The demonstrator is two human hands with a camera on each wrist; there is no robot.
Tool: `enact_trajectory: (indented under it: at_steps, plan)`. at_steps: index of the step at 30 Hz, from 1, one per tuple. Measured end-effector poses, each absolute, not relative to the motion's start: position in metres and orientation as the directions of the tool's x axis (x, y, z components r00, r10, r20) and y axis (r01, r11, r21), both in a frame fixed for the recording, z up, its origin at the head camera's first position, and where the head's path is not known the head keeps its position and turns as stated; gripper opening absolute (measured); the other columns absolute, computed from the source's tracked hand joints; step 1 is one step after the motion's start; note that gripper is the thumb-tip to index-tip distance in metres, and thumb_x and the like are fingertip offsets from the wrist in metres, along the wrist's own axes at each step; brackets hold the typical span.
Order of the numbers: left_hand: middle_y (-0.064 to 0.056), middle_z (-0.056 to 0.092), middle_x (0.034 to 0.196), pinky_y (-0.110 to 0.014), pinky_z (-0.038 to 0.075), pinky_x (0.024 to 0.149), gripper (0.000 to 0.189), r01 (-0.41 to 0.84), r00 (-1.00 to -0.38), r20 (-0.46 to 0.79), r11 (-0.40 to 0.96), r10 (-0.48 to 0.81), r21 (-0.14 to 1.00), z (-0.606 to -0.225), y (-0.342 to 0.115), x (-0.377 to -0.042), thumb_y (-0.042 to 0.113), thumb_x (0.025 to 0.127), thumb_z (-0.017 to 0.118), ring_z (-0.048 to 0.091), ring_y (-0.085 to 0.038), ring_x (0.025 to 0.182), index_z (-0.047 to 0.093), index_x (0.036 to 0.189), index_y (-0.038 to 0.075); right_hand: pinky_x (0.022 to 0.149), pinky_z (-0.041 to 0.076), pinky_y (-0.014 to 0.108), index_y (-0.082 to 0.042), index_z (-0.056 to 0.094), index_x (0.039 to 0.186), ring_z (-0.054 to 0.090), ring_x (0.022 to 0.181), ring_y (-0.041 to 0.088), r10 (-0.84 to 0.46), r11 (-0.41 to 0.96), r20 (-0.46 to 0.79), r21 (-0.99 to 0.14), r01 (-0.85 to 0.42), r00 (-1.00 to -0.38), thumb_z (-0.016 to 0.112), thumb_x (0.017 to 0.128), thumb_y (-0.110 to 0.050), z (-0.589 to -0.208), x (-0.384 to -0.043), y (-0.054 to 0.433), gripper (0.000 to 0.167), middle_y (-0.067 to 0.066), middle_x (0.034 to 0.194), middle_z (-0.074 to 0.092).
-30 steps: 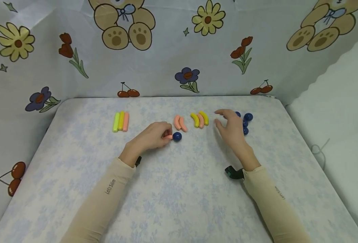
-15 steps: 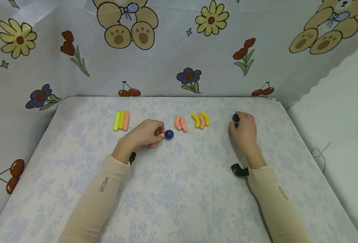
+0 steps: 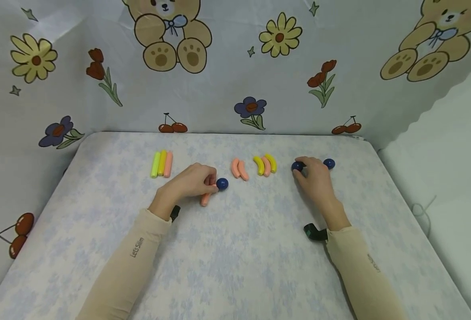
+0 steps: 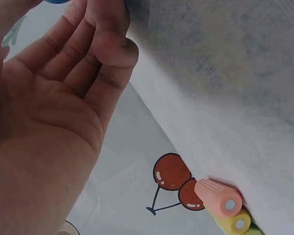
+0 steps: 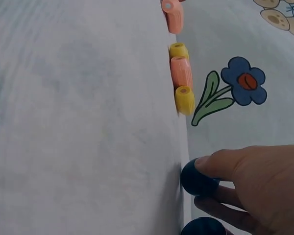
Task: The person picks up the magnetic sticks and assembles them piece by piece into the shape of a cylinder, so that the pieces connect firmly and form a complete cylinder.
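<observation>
At the middle of the table my left hand (image 3: 191,181) pinches a pink magnetic stick (image 3: 205,199), partly covered by the fingers. Against its fingertips sits a dark blue ball (image 3: 222,184); a sliver of blue shows at the top of the left wrist view. My right hand (image 3: 315,178) holds another blue ball (image 3: 297,166) between thumb and fingers. Behind that hand, a further blue ball (image 3: 329,164) rests on the table. In the right wrist view a second ball (image 5: 204,227) shows below the held one. The hand may hide more balls.
Straight green (image 3: 155,165), yellow (image 3: 162,162) and pink sticks (image 3: 168,164) lie side by side at the back left. Two curved pink pieces (image 3: 239,169) and a yellow-pink-yellow curved group (image 3: 265,165) lie between the hands. A patterned cloth (image 3: 219,89) hangs behind the table.
My right hand has reached right to the ball group, then come slightly back left with a ball in its fingers. My left hand has shifted a little left with its stick and ball.
</observation>
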State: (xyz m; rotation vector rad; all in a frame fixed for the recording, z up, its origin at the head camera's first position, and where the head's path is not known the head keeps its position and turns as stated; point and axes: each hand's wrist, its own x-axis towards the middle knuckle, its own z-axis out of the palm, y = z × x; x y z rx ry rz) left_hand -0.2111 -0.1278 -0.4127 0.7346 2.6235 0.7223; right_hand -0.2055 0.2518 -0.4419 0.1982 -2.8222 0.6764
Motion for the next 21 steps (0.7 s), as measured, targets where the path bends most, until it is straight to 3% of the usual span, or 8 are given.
enact_trajectory:
  at_steps: [6, 12, 15, 21]
  plan:
    - [-0.001, 0.061, 0.07, -0.03, 0.042, 0.063, 0.022, 0.34, -0.858, -0.176, 0.791, 0.482, 0.509, -0.411, -0.129, -0.213, 0.026, 0.096, 0.078, 0.054, -0.018, 0.068, 0.066, 0.085, 0.012, 0.101, 0.052, 0.056, -0.003, 0.07, 0.127, 0.068, 0.109, 0.034, -0.167, 0.87, 0.139, -0.445, -0.212, -0.976, 0.078, 0.096, -0.021, -0.429, -0.199, 0.238, 0.037, 0.016, 0.113, 0.075]
    - [-0.004, 0.063, 0.076, -0.031, 0.044, 0.065, 0.023, 0.281, -0.899, -0.157, 0.813, 0.409, 0.51, -0.416, -0.127, -0.215, 0.026, 0.096, 0.079, 0.057, -0.02, 0.072, 0.065, 0.086, 0.009, 0.094, 0.058, 0.05, -0.005, 0.074, 0.118, 0.072, 0.104, 0.03, -0.274, 0.837, 0.021, -0.488, -0.25, -0.961, 0.084, 0.092, -0.022, -0.418, -0.188, 0.22, 0.033, 0.011, 0.107, 0.078]
    - [-0.005, 0.065, 0.078, -0.03, 0.046, 0.064, 0.025, 0.257, -0.91, -0.152, 0.814, 0.385, 0.521, -0.419, -0.126, -0.216, 0.027, 0.096, 0.078, 0.058, -0.019, 0.07, 0.067, 0.1, 0.006, 0.09, 0.061, 0.045, -0.004, 0.075, 0.116, 0.074, 0.1, 0.027, -0.345, 0.788, 0.016, -0.539, -0.299, -0.938, 0.086, 0.09, -0.019, -0.417, -0.182, 0.207, 0.033, 0.01, 0.107, 0.078]
    - [-0.007, 0.065, 0.07, -0.03, 0.05, 0.053, 0.045, 0.193, -0.922, -0.171, 0.796, 0.347, 0.574, -0.42, -0.122, -0.215, 0.024, 0.097, 0.077, 0.061, -0.018, 0.053, 0.059, 0.131, 0.001, 0.087, 0.062, 0.041, -0.006, 0.076, 0.11, 0.074, 0.098, 0.023, -0.472, 0.668, 0.049, -0.632, -0.393, -0.88, 0.088, 0.088, -0.018, -0.42, -0.171, 0.18, 0.028, 0.006, 0.103, 0.077]
